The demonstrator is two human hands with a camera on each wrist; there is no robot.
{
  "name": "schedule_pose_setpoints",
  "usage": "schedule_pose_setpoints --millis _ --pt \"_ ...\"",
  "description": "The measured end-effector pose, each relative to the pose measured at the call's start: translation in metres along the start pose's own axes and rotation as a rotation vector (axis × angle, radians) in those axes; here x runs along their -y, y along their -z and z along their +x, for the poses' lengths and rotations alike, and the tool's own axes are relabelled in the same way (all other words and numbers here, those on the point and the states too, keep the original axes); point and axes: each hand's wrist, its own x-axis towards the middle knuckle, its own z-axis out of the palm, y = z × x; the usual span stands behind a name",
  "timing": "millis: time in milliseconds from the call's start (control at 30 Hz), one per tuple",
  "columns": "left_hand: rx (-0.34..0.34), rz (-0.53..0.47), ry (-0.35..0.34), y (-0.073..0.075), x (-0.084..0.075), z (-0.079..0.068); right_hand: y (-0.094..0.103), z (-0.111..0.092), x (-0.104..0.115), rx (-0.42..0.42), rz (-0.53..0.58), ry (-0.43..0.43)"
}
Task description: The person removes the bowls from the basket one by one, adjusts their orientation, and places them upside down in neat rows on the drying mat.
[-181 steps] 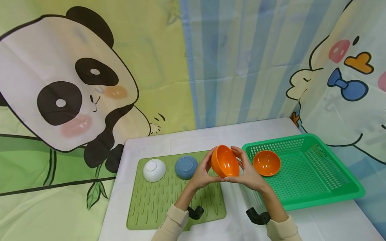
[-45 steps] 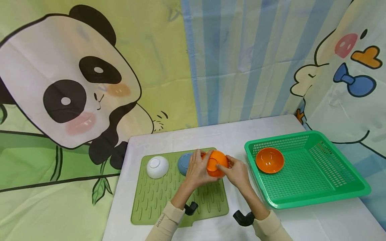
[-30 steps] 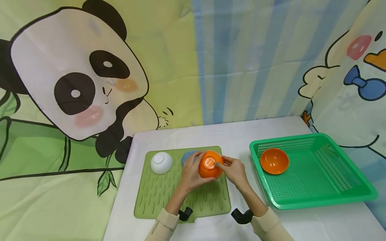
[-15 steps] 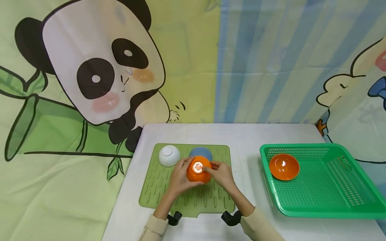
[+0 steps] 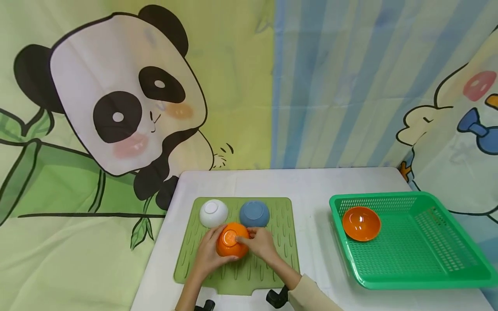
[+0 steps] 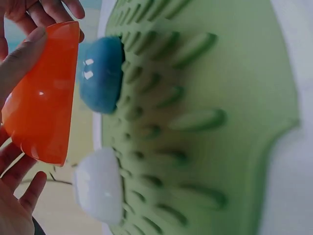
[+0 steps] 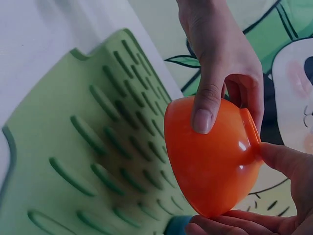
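Observation:
An orange bowl, turned base up, is held between both hands above the green drying mat. My left hand grips its left side, thumb on the near wall and fingers on the far side. The right hand pinches it from the right, with the thumb at the foot ring and fingers at the rim. In the left wrist view a gap separates the bowl's rim from the mat. Just beyond it, a white bowl and a blue bowl rest upside down on the mat.
A green plastic basket stands on the right of the white-covered table. Inside its left end sits another orange bowl, mouth up. Curtains printed with a panda and a duck hang behind the table.
Six seconds ago the orange bowl's mouth faced the camera; now its base does. Both hands have carried it left and nearer over the mat. The head view has shifted too.

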Motion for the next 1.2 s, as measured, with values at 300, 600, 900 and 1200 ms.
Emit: schedule_pose_setpoints --millis 300,600,900,1200 --pt "-0.001 -0.052 0.087 0.006 0.031 -0.029 -0.041 0.001 -0.004 0.028 -0.052 0.014" --pt "-0.016 -0.085 0.217 0.02 0.053 -0.052 -0.077 0.006 -0.004 0.086 -0.163 0.028" --pt "-0.03 -0.076 0.267 0.012 0.07 -0.062 -0.094 0.005 -0.001 0.077 -0.445 0.116" --pt "-0.003 -0.084 0.278 0.013 0.073 -0.063 -0.1 0.004 0.006 0.108 -0.61 0.066"
